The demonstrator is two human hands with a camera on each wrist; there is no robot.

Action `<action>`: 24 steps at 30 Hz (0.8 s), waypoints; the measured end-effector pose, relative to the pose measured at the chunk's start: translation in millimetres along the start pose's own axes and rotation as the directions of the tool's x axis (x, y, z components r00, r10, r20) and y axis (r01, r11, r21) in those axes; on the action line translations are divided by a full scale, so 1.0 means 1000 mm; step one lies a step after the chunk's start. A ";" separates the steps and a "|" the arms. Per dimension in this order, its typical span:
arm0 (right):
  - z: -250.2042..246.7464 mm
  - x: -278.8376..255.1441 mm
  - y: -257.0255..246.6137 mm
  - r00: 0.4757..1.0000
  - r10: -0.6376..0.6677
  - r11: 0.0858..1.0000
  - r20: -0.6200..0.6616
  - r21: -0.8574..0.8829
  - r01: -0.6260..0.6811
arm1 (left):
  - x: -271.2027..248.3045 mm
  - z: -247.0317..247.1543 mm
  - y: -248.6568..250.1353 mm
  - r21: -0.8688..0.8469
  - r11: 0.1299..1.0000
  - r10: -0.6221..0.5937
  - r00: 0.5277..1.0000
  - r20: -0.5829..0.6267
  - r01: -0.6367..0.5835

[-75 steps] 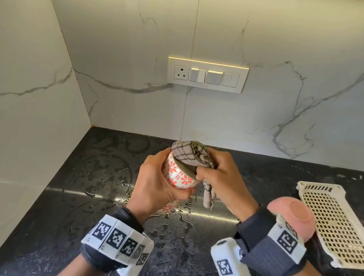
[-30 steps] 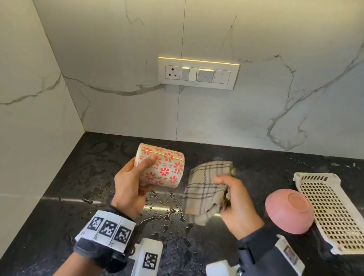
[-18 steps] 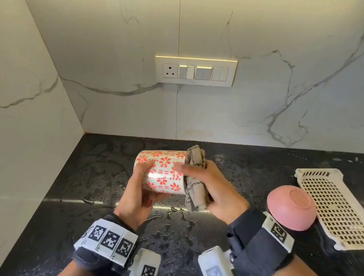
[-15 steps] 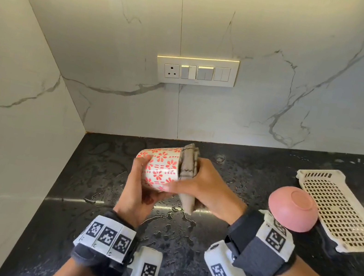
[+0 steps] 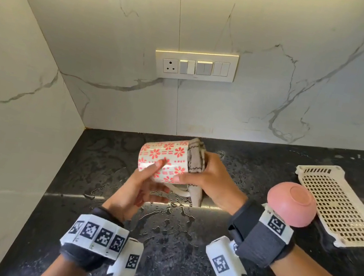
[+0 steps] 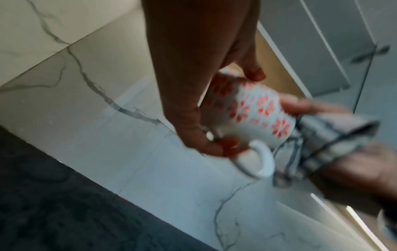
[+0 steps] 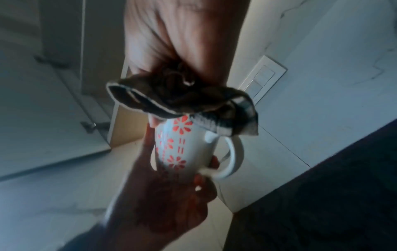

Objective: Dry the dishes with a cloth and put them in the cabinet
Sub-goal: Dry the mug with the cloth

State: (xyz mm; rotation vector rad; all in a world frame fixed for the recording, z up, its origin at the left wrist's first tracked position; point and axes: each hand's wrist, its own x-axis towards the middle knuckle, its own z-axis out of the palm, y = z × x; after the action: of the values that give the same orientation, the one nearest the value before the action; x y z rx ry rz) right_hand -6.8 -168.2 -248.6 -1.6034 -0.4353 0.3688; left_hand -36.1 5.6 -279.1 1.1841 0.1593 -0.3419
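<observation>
Since half a second ago, the right hand (image 5: 211, 182) has slid the checked cloth (image 5: 194, 158) to the floral mug (image 5: 164, 159)'s end; left hand (image 5: 143, 188) grips its base. Pink bowl (image 5: 291, 203) waits undried on the counter (image 5: 169, 245).

Flowered mug (image 6: 253, 112) in left hand (image 6: 193, 84)
</observation>
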 end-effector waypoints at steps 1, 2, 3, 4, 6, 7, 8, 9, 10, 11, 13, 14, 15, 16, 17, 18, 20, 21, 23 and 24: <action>0.000 -0.001 -0.002 1.000 0.006 0.999 0.028 0.035 -0.007 | 0.000 0.001 -0.002 0.031 0.999 0.042 0.999 -0.027 -0.041; 0.000 -0.003 -0.007 0.996 0.006 1.000 0.086 0.027 -0.008 | 0.000 0.002 -0.003 0.033 0.997 0.074 0.996 -0.042 -0.073; -0.001 -0.006 -0.011 0.987 0.019 1.000 0.160 -0.008 -0.018 | -0.001 0.001 -0.002 0.017 0.996 0.091 0.995 -0.047 -0.090; -0.002 -0.009 -0.017 0.969 0.047 0.997 0.243 -0.074 -0.029 | -0.002 0.001 -0.002 -0.007 0.996 0.087 0.995 -0.047 -0.088; -0.010 -0.012 -0.028 0.902 0.152 0.955 0.404 -0.295 -0.029 | -0.004 -0.004 -0.001 -0.029 0.997 0.074 0.997 -0.037 -0.075; -0.014 -0.012 -0.034 0.869 0.213 0.901 0.448 -0.434 0.003 | -0.005 -0.006 -0.003 -0.028 0.997 0.073 0.997 -0.033 -0.074; -0.018 -0.010 -0.036 0.861 0.244 0.827 0.446 -0.560 0.056 | -0.006 -0.006 -0.003 -0.024 0.997 0.070 0.997 -0.029 -0.071; -0.019 -0.007 -0.037 0.878 0.222 0.754 0.425 -0.646 0.122 | -0.006 -0.006 -0.004 -0.017 0.998 0.067 0.997 -0.030 -0.068; -0.018 -0.005 -0.036 0.915 0.148 0.713 0.376 -0.681 0.165 | -0.006 -0.005 -0.004 -0.020 0.998 0.060 0.998 -0.031 -0.060; -0.015 -0.003 -0.033 0.955 0.049 0.714 0.294 -0.678 0.172 | -0.007 -0.003 -0.004 -0.022 0.998 0.055 0.998 -0.030 -0.055; -0.009 -0.002 -0.022 0.983 -0.123 0.761 0.140 -0.622 0.184 | -0.007 -0.002 -0.003 -0.009 0.998 0.059 0.998 -0.027 -0.059; -0.006 -0.001 -0.018 0.983 -0.158 0.774 0.094 -0.606 0.182 | -0.006 -0.002 -0.002 0.011 0.997 0.072 0.997 -0.034 -0.072; -0.002 -0.001 -0.014 0.984 -0.161 0.789 0.070 -0.590 0.171 | -0.007 -0.004 -0.002 0.036 0.996 0.086 0.995 -0.045 -0.084; 0.001 -0.001 -0.011 0.987 -0.153 0.800 0.057 -0.579 0.158 | -0.008 -0.005 -0.003 0.057 0.994 0.098 0.994 -0.055 -0.095; 0.004 -0.002 -0.009 0.988 -0.142 0.810 0.061 -0.566 0.151 | -0.009 -0.007 -0.003 0.074 0.992 0.111 0.992 -0.061 -0.106; 0.007 -0.003 -0.009 0.987 -0.141 0.820 0.071 -0.551 0.157 | -0.009 -0.009 -0.003 0.090 0.989 0.123 0.990 -0.063 -0.117; 0.013 -0.006 -0.010 0.981 -0.168 0.823 0.097 -0.535 0.193 | -0.012 -0.013 -0.002 0.123 0.983 0.143 0.988 -0.054 -0.136; 0.016 -0.008 -0.011 0.976 -0.177 0.820 0.124 -0.530 0.216 | -0.014 -0.015 -0.001 0.138 0.981 0.142 0.989 -0.042 -0.135; 0.021 -0.010 -0.010 0.972 -0.168 0.819 0.163 -0.525 0.230 | -0.017 -0.019 0.004 0.165 0.979 0.121 0.993 -0.011 -0.118; 0.023 -0.012 -0.011 0.978 -0.140 0.829 0.153 -0.522 0.200 | -0.019 -0.020 0.008 0.171 0.980 0.106 0.994 0.007 -0.106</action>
State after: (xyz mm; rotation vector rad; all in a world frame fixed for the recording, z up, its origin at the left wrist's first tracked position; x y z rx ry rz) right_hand -29.1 -153.2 -239.5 -2.0750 -0.8157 0.2027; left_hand -49.8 29.8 -274.4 1.3573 0.0690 -0.2641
